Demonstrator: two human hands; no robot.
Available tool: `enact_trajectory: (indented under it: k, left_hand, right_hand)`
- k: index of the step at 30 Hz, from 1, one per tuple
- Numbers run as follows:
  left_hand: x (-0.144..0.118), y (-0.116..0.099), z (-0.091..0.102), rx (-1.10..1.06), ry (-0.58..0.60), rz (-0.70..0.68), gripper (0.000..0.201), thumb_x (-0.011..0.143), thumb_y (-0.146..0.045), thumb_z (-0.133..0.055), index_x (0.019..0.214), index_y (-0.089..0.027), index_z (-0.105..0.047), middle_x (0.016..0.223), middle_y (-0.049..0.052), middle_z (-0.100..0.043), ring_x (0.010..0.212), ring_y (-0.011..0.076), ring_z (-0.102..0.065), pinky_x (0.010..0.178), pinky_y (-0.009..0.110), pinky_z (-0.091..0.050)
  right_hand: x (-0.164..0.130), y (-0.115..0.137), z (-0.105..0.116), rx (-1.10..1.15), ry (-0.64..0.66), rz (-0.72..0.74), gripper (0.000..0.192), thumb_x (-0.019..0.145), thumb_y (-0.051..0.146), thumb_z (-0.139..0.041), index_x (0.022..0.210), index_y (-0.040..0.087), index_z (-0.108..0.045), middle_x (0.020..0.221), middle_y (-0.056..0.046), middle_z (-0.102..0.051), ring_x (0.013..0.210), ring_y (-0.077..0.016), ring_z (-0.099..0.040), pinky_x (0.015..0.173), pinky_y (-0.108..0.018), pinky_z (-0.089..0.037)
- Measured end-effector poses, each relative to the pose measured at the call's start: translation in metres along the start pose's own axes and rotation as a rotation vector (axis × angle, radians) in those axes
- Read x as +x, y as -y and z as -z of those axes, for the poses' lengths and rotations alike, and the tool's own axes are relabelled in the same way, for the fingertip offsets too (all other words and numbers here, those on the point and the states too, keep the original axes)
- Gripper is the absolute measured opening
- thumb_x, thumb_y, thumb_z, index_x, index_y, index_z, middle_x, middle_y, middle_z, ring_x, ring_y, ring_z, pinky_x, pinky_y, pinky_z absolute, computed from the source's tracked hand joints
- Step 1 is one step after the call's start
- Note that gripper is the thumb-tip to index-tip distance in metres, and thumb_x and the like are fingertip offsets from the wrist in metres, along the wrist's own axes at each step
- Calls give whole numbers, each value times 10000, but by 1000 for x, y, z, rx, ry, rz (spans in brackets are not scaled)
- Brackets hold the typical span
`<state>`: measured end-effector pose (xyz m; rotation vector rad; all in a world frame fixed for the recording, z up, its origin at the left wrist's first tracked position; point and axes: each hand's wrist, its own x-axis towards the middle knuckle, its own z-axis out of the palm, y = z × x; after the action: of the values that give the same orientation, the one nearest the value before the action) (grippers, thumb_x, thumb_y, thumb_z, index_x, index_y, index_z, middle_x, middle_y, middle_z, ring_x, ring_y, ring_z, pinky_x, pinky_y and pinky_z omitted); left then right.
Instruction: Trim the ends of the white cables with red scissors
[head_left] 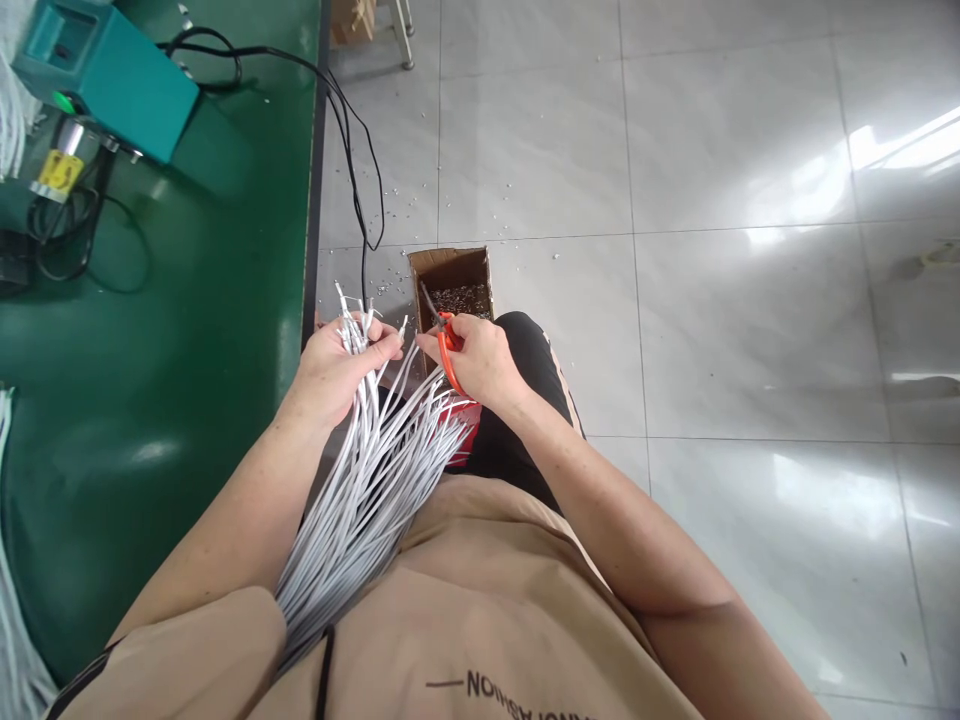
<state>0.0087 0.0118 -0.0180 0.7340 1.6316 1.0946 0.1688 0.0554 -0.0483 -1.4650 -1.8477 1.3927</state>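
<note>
My left hand (339, 362) grips a thick bundle of white cables (360, 480) near their tips; the bundle runs down across my lap toward my body. My right hand (480, 358) holds orange-handled scissors (444, 338), blades pointing up and left, close to one cable end that sticks out between the two hands. Both hands sit just above a small open cardboard box (450, 285) on the floor, which has a layer of small cut scraps in it.
A green worktable (165, 380) fills the left side, carrying a teal machine (105, 75) and black power cords (352, 150) that hang over its edge. More white cables lie at the far left. Grey floor tiles (712, 300) with scattered small scraps extend to the right.
</note>
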Motion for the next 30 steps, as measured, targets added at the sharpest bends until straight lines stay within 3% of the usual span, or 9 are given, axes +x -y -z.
enact_trajectory:
  k: [5, 14, 25, 27, 30]
  left_hand:
    - [0, 2, -1, 30, -31, -30, 339, 584, -215, -835, 679, -182, -511, 742, -14, -644, 648, 118, -625, 634, 240, -469]
    - [0, 6, 0, 94, -48, -67, 322, 609, -255, -820, 706, -193, -520, 776, -1, -674, 679, 143, -666, 672, 263, -516]
    - [-3, 4, 0, 12, 33, -55, 302, 662, -241, -792, 700, -191, -497, 737, 10, -683, 610, 128, -639, 627, 262, -498]
    - [-3, 4, -2, 25, 14, -64, 283, 666, -223, -779, 698, -194, -500, 738, 5, -680, 614, 129, -640, 630, 262, -503]
    - [-4, 4, -4, 50, -16, -72, 266, 658, -197, -770, 698, -199, -507, 751, -2, -680, 642, 140, -657, 656, 270, -530]
  right_hand:
    - [2, -2, 2, -438, 60, 127, 292, 871, 389, -527, 706, 165, -617, 797, -69, -670, 743, -181, -595, 703, -304, -363]
    - [1, 11, 10, -610, 199, 124, 305, 911, 384, -497, 845, 155, -688, 878, -120, -707, 813, -232, -640, 731, -327, -385]
    - [1, -4, 1, -474, 121, 161, 242, 857, 334, -540, 750, 154, -660, 827, -96, -689, 751, -201, -609, 623, -301, -348]
    - [1, -4, 2, -320, 85, 103, 215, 823, 317, -559, 713, 156, -648, 762, -67, -664, 692, -170, -577, 600, -284, -347]
    - [2, 2, 5, 117, 17, -8, 203, 804, 326, -563, 769, 161, -677, 728, -14, -643, 657, -124, -542, 602, -246, -382]
